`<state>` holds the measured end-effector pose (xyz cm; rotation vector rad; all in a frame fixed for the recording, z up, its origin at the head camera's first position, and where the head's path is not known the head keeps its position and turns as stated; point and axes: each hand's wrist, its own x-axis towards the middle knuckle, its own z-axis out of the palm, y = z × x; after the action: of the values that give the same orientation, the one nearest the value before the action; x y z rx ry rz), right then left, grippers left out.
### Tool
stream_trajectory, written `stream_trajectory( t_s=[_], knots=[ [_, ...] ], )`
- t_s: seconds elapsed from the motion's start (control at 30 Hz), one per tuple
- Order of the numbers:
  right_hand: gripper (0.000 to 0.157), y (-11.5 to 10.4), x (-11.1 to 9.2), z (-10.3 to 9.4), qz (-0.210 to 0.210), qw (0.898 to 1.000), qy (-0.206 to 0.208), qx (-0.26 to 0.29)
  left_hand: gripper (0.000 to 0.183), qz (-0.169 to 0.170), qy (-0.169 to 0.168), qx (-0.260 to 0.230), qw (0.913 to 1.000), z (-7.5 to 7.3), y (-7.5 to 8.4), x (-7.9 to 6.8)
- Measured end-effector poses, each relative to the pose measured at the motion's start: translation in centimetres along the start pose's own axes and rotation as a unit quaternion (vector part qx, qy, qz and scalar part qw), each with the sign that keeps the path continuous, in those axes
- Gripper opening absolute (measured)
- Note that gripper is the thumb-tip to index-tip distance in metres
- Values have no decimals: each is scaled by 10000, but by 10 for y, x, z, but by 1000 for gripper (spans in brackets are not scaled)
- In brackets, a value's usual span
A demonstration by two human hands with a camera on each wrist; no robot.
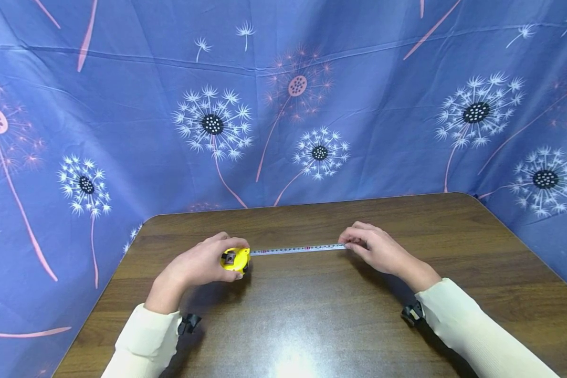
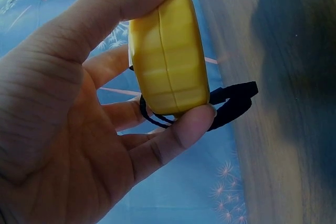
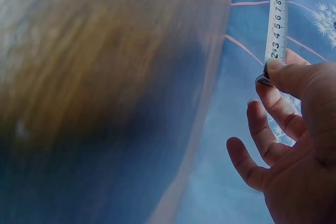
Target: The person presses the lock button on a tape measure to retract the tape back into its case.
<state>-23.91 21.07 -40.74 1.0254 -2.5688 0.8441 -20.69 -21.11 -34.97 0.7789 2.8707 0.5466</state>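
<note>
My left hand (image 1: pixel 205 264) grips the yellow case of a tape measure (image 1: pixel 237 260), thumb along one edge and fingers round the other. In the left wrist view the ribbed side of the tape measure (image 2: pixel 170 51) faces the camera, and a black wrist strap (image 2: pixel 233 100) hangs from it. A white blade (image 1: pixel 297 250) with printed numbers stretches straight from the case to my right hand (image 1: pixel 378 249). There the thumb and index finger pinch the blade's end beside its dark metal hook (image 3: pixel 264 80); the other fingers are loosely bent.
Beneath both hands lies a brown wood-grain table (image 1: pixel 283 299), its far edge meeting a blue cloth (image 1: pixel 274 115) printed with dandelions. Small black devices (image 1: pixel 189 323) are worn at both wrists, by the white sleeves.
</note>
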Motion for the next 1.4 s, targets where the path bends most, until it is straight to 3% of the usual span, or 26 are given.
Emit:
stream_trajectory(
  t_s=[1.4],
  knots=[
    [18,-7,11,7,-104,9999,-16,79,57,118,14,52,9999,1,11,7]
  ],
)
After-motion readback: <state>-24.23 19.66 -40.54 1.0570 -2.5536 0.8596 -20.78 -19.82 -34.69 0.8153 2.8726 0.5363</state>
